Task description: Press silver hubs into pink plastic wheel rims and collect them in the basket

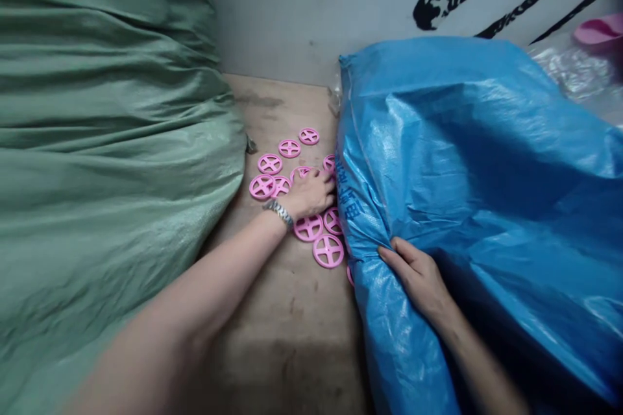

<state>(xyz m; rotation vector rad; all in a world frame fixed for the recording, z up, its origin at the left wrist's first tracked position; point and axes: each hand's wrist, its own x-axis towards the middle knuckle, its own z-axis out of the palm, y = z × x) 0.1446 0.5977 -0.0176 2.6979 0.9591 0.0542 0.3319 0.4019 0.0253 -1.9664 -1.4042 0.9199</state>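
My right hand (419,275) pinches the edge of a large blue woven plastic sack (467,142), thumb and fingers closed on a fold of it. Across the gap, my left hand (314,194), with a metal watch band at the wrist, reaches over several pink plastic wheels with cross spokes. Its fingers are bent and slightly apart against the sack's left side; their tips are partly hidden. One pink wheel (328,251) lies in front of that hand, and another pink wheel (263,187) lies left of it. Some wheels are partly covered by the hand or the sack.
A big green fabric sack (107,142) bulges along the left. Between the sacks runs a brown board surface (287,311). A pale wall (302,13) with black markings stands behind. At the far right are clear plastic wrap (579,68) and a pink object (601,31).
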